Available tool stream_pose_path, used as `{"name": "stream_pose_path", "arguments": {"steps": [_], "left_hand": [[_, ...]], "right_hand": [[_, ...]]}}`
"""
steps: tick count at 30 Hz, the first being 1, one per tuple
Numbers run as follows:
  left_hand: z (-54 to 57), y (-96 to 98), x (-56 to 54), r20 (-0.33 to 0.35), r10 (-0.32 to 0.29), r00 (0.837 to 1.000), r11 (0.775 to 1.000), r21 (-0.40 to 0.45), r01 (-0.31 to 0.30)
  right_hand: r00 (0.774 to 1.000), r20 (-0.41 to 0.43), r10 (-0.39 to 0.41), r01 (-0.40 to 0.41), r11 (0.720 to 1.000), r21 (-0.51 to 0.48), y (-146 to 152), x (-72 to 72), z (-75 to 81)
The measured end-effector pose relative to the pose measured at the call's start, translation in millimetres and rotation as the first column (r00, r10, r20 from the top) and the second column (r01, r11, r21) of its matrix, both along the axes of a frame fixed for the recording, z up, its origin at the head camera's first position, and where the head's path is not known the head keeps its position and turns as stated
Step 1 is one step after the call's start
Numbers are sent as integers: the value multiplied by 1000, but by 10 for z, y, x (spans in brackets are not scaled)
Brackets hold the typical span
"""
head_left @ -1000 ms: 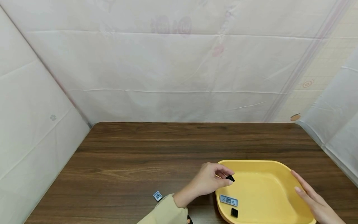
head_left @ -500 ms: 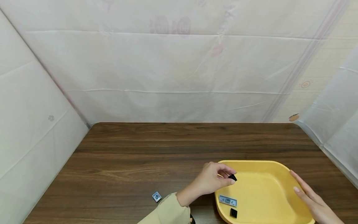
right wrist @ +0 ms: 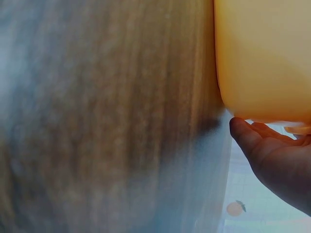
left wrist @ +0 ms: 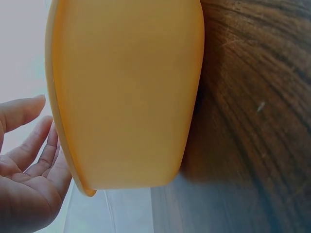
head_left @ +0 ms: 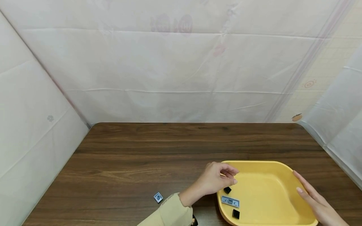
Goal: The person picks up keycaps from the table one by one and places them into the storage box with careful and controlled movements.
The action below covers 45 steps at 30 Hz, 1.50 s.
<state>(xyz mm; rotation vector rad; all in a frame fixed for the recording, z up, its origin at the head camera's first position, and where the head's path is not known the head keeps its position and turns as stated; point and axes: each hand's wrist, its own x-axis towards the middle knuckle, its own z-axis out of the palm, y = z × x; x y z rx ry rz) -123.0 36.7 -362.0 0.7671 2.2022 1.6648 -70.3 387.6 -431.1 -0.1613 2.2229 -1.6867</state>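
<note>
In the head view, my left hand (head_left: 212, 178) hovers over the left rim of a yellow tray (head_left: 267, 196), thumb and fingertips apart with nothing between them. Just beneath it, a small black square piece (head_left: 227, 190) lies in the tray. A grey-blue printed strip (head_left: 230, 201) and another black square piece (head_left: 236, 214) lie nearer the front. My right hand (head_left: 315, 199) rests against the tray's right side, fingers extended along the rim. The left wrist view shows the relaxed left hand (left wrist: 34, 179) beside the rim. Right-hand fingers (right wrist: 248, 133) touch the tray's outer wall in the right wrist view.
A small square piece (head_left: 158, 197) with a grey-blue printed face lies on the dark wooden table (head_left: 127, 157), left of my sleeve (head_left: 171, 212). Pale cloth walls (head_left: 169, 62) stand behind the table and at both sides. Something small and dark shows under the left sleeve.
My left hand has let go of the black square piece it was pinching, which now lies in the tray at its left side. The right hand stays on the tray's side.
</note>
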Motion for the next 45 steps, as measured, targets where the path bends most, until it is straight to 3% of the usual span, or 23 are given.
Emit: {"name": "stream_pose_path", "arguments": {"steps": [6,13,20,23,29,34,41,45], "left_hand": [[-17,-18,0,-3,-6,1000,1000,12,6],[-22,-84,24,-5,12,1000,999,36,-12],[-10,-145,68,49,20,999,997,74,-23],[-7,-177,83,50,20,999,997,78,-24],[5,-268,114,53,39,998,995,92,-44],[21,-361,146,43,60,997,994,90,-64],[18,-479,182,29,81,996,994,78,-83],[9,-534,198,11,96,995,994,60,-97]], "right_hand": [[999,38,17,-14,998,-60,-5,1,20],[999,-38,10,-9,1000,18,-16,6,17],[1000,21,-14,13,1000,13,-23,15,38],[1000,-3,-12,12,999,40,-21,5,28],[1000,-24,14,-14,1000,-3,-4,1,15],[1000,15,17,-16,999,-49,5,10,25],[1000,-8,1,-1,1000,-10,15,14,5],[999,33,15,-13,997,-78,25,18,12]]}}
